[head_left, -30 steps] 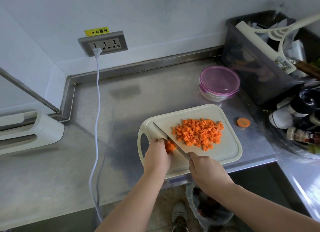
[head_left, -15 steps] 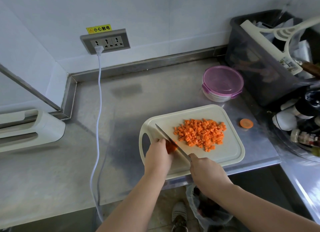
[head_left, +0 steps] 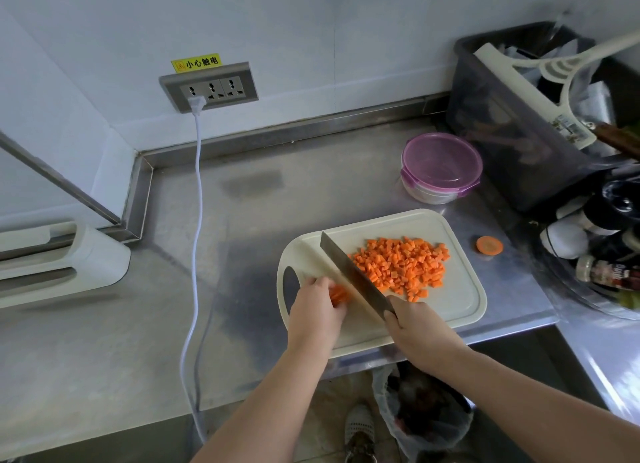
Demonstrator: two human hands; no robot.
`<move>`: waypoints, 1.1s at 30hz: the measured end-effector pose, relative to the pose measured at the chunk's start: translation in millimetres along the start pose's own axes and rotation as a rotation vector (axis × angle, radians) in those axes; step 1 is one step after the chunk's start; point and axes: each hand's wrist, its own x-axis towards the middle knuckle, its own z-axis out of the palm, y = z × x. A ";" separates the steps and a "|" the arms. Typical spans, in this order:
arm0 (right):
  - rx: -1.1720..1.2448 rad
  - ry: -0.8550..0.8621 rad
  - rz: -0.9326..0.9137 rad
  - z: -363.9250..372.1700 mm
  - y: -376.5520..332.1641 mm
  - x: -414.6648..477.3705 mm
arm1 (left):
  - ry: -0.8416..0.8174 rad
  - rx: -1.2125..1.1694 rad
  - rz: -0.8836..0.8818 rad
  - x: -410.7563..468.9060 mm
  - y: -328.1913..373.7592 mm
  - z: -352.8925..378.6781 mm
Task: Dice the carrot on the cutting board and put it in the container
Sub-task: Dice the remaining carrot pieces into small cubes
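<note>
A cream cutting board [head_left: 460, 303] lies near the steel counter's front edge. A heap of diced carrot [head_left: 401, 265] covers its middle. My left hand [head_left: 317, 312] holds down a small bundle of carrot strips [head_left: 338, 294] at the board's left end, its fingers curled over them. My right hand [head_left: 419, 327] grips the handle of a cleaver [head_left: 353, 277], whose blade is tilted and runs diagonally between the strips and the heap. A round container with a purple lid [head_left: 441, 166] stands behind the board, lid on.
A carrot end slice [head_left: 489, 245] lies on the counter right of the board. A dark bin of utensils [head_left: 512, 123] and a bowl of bottles [head_left: 595, 255] crowd the right side. A white cable [head_left: 195, 220] hangs from the wall socket. A bagged bin [head_left: 422, 414] stands on the floor below.
The cleaver blade has lifted and tilted, so its flat side now shows. My left hand stays on the carrot strips. The view has shifted slightly.
</note>
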 end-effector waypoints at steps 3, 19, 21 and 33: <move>-0.050 0.013 -0.040 1.5 -3.1 -10.5 | 0.009 -0.030 0.008 -0.3 -1.1 -2.0; -0.206 0.003 -0.074 23.1 -5.5 -8.2 | 0.000 0.016 -0.034 -1.0 -6.9 -8.9; -0.200 -0.004 -0.064 23.3 -5.8 -6.7 | -0.001 0.012 -0.034 -0.4 -7.7 -7.7; -0.003 -0.036 0.010 15.2 -5.3 2.3 | 0.011 0.050 -0.009 -0.5 -7.0 -6.9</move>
